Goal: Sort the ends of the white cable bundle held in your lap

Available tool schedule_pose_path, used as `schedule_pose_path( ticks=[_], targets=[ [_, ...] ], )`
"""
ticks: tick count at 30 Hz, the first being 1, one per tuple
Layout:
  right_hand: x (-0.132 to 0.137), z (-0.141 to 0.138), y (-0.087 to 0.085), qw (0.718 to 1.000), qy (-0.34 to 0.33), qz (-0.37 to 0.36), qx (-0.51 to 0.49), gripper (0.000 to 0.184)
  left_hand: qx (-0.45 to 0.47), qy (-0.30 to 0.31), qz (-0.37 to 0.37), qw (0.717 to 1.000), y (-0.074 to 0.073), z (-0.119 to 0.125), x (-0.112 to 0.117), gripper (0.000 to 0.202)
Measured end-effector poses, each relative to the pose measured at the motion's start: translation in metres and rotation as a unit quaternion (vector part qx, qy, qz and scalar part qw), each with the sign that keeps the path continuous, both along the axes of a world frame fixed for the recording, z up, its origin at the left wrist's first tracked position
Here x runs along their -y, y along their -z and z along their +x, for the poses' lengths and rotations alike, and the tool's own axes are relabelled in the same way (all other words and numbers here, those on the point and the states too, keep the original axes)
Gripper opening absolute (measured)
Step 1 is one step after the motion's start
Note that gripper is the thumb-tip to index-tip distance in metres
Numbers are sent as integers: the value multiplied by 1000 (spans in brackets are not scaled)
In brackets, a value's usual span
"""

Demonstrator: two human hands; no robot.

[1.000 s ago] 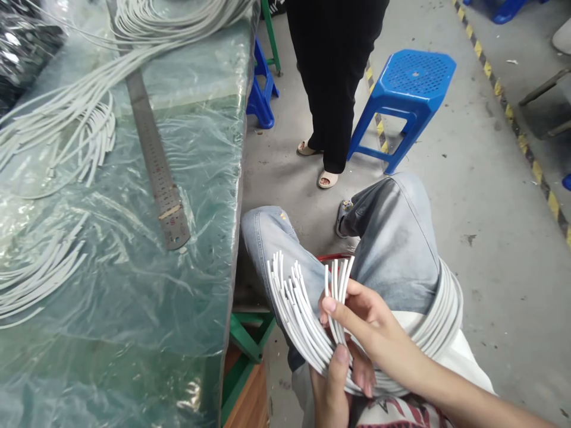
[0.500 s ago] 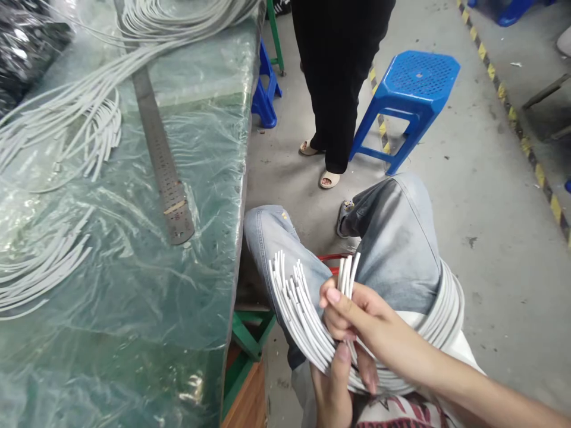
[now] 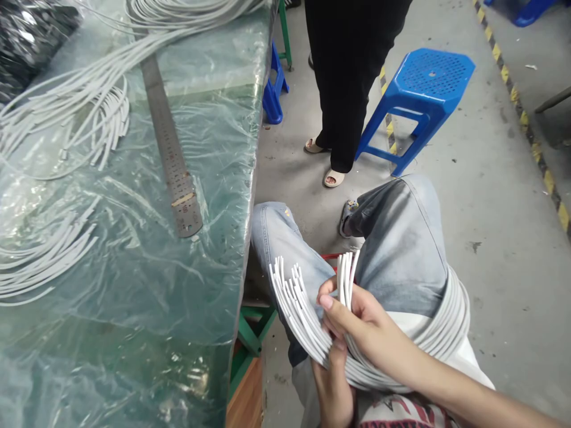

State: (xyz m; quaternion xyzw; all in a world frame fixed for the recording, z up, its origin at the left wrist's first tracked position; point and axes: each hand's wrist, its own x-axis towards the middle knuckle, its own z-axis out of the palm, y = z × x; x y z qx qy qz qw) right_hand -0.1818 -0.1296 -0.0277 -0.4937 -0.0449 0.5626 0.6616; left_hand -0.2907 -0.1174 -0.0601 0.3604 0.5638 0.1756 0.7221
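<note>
The right hand (image 3: 357, 321) pinches a few white, curved plastic tube ends (image 3: 345, 276), its thumb and fingers closed around them so they stand up apart from the rest. The left hand (image 3: 332, 386) sits below, its thumb pressed up against the fanned bundle of white curved tubes (image 3: 297, 309), fingers wrapped around the bundle from underneath. The bundle lies over the person's lap, across the light blue jeans (image 3: 401, 238), and loops around the right side of the thigh as a thick white band (image 3: 450, 321); it is off the table, just beside its right edge.

On the green table under clear plastic sheeting (image 3: 178, 285), a long steel ruler (image 3: 172, 154) lies lengthwise near the right edge. More white tubes (image 3: 89, 89) stretch from the far edge toward the left edge, with short cut ends beside them, and another loose group of white tube pieces (image 3: 44, 261) rests at the left edge.

On the grey floor beyond the knees stands a blue plastic stool (image 3: 423, 95), and just beside it a person in black trousers and sandals (image 3: 348, 89).
</note>
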Motion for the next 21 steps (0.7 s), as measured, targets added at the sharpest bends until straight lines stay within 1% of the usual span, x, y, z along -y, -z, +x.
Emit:
schedule_pose_path(
  ticks=[2,4,7,10,12,15,17,21],
  targets=[
    [2,0,3,997,0,-22,71,30,-2,2,3,1000,3,-5,1,30],
    [4,0,4,987,-13,-47,150,27,-6,11,1,1000,5,-9,2,36],
    [5,0,4,971,-54,-65,225,28,-11,36,7,999,5,-14,2,39],
    [4,0,3,967,-94,-61,228,27,-11,66,9,998,6,-17,2,39],
    [3,-1,4,967,-98,-62,226,24,-10,74,20,997,7,-17,1,40],
    [5,1,4,966,-103,-75,225,21,2,75,34,997,9,-18,1,46],
    [7,4,2,966,-114,-84,214,20,14,75,27,997,11,-18,2,50],
    [12,14,-6,961,-151,-96,211,14,30,72,17,997,11,-20,2,57]
  ],
)
